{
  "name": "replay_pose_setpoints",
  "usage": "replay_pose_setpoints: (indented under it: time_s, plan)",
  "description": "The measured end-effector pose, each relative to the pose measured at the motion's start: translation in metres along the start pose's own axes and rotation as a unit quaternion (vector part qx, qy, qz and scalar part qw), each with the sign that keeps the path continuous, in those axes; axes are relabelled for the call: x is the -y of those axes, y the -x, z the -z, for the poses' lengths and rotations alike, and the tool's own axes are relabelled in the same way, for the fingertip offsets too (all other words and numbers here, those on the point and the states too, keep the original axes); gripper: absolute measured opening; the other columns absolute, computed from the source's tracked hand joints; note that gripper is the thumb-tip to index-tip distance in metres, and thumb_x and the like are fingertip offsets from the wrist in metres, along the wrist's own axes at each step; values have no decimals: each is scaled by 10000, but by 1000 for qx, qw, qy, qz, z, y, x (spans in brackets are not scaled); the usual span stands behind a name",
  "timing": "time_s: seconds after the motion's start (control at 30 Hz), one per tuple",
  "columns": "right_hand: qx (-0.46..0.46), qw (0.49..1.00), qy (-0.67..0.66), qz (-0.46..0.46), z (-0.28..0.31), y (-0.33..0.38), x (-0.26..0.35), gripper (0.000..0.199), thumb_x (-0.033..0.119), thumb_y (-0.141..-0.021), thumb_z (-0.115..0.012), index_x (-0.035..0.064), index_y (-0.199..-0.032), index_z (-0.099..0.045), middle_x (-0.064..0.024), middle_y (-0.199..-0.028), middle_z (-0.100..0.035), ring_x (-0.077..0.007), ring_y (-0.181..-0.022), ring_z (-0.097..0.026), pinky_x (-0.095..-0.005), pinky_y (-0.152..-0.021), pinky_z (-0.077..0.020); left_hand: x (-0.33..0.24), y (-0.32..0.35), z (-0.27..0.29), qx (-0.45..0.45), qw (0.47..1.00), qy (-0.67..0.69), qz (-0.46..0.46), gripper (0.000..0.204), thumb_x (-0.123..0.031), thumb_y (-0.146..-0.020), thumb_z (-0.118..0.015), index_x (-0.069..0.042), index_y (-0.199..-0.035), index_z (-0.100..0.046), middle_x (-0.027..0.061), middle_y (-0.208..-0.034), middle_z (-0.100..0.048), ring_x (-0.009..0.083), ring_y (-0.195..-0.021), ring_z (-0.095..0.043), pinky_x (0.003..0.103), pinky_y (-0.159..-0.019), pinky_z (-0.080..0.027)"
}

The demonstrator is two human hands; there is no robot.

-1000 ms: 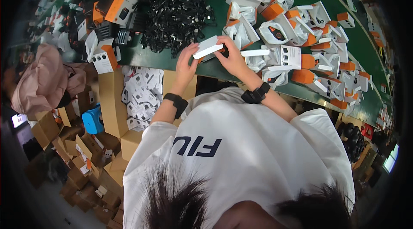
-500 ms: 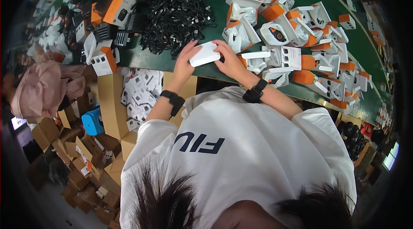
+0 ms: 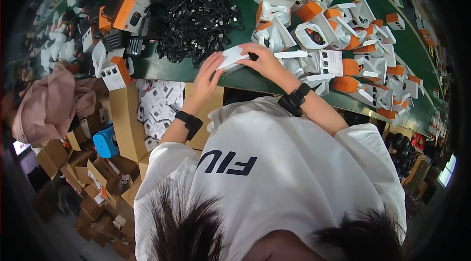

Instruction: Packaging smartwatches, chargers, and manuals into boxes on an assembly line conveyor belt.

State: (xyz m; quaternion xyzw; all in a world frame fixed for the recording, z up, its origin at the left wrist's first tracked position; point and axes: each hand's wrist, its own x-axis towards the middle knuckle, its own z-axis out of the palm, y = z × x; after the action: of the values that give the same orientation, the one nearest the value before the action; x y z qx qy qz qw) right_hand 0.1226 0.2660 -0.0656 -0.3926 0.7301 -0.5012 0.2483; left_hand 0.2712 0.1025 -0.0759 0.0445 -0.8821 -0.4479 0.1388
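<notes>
A small white box [image 3: 232, 58] is held between my two hands over the near edge of the green table. My right hand [image 3: 265, 61] grips its right end, fingers over the far side and thumb on the near side. At the left end, my left hand [image 3: 206, 77] has its fingers stretched along the box and its thumb against the near side. Something dark shows beneath my right fingers; I cannot make out what it is. Just beyond the box lies a heap of black cables [image 3: 196, 23].
Open white-and-orange boxes [image 3: 314, 35] with bagged devices crowd the table's right side. More boxes and black items [image 3: 128, 13] lie at left. Below the edge are a carton of printed leaflets [image 3: 159, 106], a blue case [image 3: 106, 141], a pink cloth [image 3: 49, 106] and cardboard cartons [image 3: 100, 175].
My left fingers have straightened, and the left hand has shifted slightly left and nearer to me. The white box has turned a little, and my right fingers now reach further over it.
</notes>
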Motion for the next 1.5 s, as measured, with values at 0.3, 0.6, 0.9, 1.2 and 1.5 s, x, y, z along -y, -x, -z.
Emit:
replay_pose_setpoints:
  time_s: [0.3, 0.6, 0.9, 1.2, 1.5]
  plan:
    - [16, 988, 99, 117, 0, 8, -13, 121, 48, -752, -629, -1, -820, -542, -127, -1219, -485, -291, -1185, -411, -344, -937, -384, 3, 8, -20, -61, 991, -106, -58, 322, -19, -759, -595, -75, -1076, -589, 107, -1236, -480, 315, -1181, -410, 395, -941, -373]
    - [74, 966, 233, 88, 1, 17, 14, 154, 31, -757, -555, -5, -900, -513, -196, -1272, -395, -356, -1136, -422, -387, -906, -404, -9, 16, -23, -2, 971, -238, -34, 251, -126, -807, -548, -134, -1049, -611, 31, -1285, -445, 341, -1213, -346, 535, -996, -220]
    - [57, 921, 367, 120, -13, 28, 5, 147, 72, -774, -465, 51, -920, -474, -246, -1312, -297, -412, -1070, -459, -397, -835, -447, 3, -2, -29, -16, 995, -101, 7, 358, -108, -619, -759, -76, -925, -576, 196, -1208, -426, 379, -1083, -451, 410, -903, -392]
    - [71, 993, 83, 52, 72, 61, 100, 295, 88, -763, -579, 24, -1015, -441, -222, -1311, -311, -370, -1160, -396, -403, -950, -349, -53, -92, 66, -60, 996, 8, 64, 387, 7, -624, -717, -44, -964, -538, 120, -1163, -449, 219, -1053, -496, 292, -811, -480]
    - [315, 914, -50, -251, 217, 136, 134, 315, 254, -840, -542, 74, -1097, -507, -145, -955, -582, -289, -869, -568, -333, -776, -433, -35, -392, 66, -29, 980, -123, -154, 606, -117, -582, -773, -49, -1110, -485, 117, -1057, -529, 237, -983, -525, 325, -809, -450]
